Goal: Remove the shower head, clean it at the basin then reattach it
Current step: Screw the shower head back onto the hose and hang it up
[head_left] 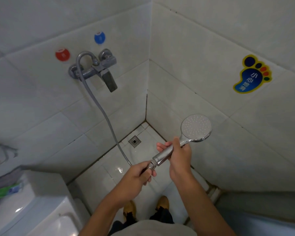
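A person stands in the tiled corner of a small bathroom, holding a chrome shower head point(195, 128) at waist height over the floor. The right hand point(178, 155) is wrapped around the handle just below the round spray face, which is turned up toward the camera. The left hand point(140, 174) grips the hose nut point(152, 165) at the bottom end of the handle, fingers curled round it, where the handle and the hose fitting meet.

The metal hose point(99, 106) runs from that joint in a long curve up the left wall to a chrome mixer tap point(95, 68), looping over the top of the tap body. The tap's spout points down and away from the wall. Above the tap sit two round markers, a red sticker point(62, 54) to the left and a blue sticker point(99, 37) higher and to the right.

Both walls are faced with pale grey-white tiles with darkened grout in the corner. On the right wall is a blue, yellow-edged footprint sticker point(251, 74) bearing Chinese characters. The floor point(112, 167) is glossy white tile, with a square metal floor drain point(134, 141) set close to the corner. A white toilet cistern point(41, 201) fills the lower left, with a green packet point(4, 190) lying on it. The person's tan shoes point(163, 202) show at the bottom.
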Available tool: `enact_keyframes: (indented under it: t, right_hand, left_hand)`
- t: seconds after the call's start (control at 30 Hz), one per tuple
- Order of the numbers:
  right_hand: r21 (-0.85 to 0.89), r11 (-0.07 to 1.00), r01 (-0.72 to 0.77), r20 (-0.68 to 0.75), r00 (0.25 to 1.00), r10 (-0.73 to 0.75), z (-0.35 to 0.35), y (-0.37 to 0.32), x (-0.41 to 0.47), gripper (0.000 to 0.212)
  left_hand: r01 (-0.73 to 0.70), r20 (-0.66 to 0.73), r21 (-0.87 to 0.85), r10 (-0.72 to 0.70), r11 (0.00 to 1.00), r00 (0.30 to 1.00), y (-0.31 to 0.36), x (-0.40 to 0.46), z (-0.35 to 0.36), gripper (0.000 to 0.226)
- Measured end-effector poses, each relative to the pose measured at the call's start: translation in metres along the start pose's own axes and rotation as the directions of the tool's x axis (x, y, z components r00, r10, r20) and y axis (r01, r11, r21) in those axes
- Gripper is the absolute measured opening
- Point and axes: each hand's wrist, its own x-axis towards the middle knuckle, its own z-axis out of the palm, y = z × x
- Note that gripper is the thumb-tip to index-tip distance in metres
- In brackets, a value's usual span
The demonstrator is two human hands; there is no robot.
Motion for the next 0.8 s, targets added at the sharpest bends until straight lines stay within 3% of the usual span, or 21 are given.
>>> enact_keyframes:
  t: [0.33, 0.47, 0.6, 0.7, 0.8]
  right_hand:
    - [-0.084, 0.995, 0.048, 0.047, 0.998, -0.044, 0.003, -0.005, -0.004, 0.034]
    - [-0.092, 0.993, 0.071, 0.062, 0.996, -0.065, 0.004, -0.004, -0.004, 0.032]
    - [-0.098, 0.992, 0.082, 0.092, 0.993, -0.073, 0.005, -0.001, -0.004, 0.033]
    - [-0.119, 0.989, 0.091, 0.098, 0.992, -0.080, 0.007, 0.000, -0.005, 0.033]
    - [-0.113, 0.990, 0.081, 0.068, 0.995, -0.073, 0.009, 0.000, -0.005, 0.031]
  left_hand:
    - [-0.052, 0.018, 0.089, 0.051, 0.995, 0.999, -0.003, 0.000, -0.009, 0.023]
    - [0.051, -0.043, 0.073, -0.048, 0.996, 0.998, 0.001, -0.001, -0.005, 0.026]
    - [0.219, 0.008, -0.132, -0.220, 0.967, 0.975, 0.004, -0.003, -0.008, 0.043]
    - [0.179, -0.044, -0.076, -0.182, 0.981, 0.982, 0.006, -0.004, -0.008, 0.036]
    - [0.069, -0.196, 0.016, -0.065, 0.997, 0.978, 0.003, -0.003, -0.005, 0.015]
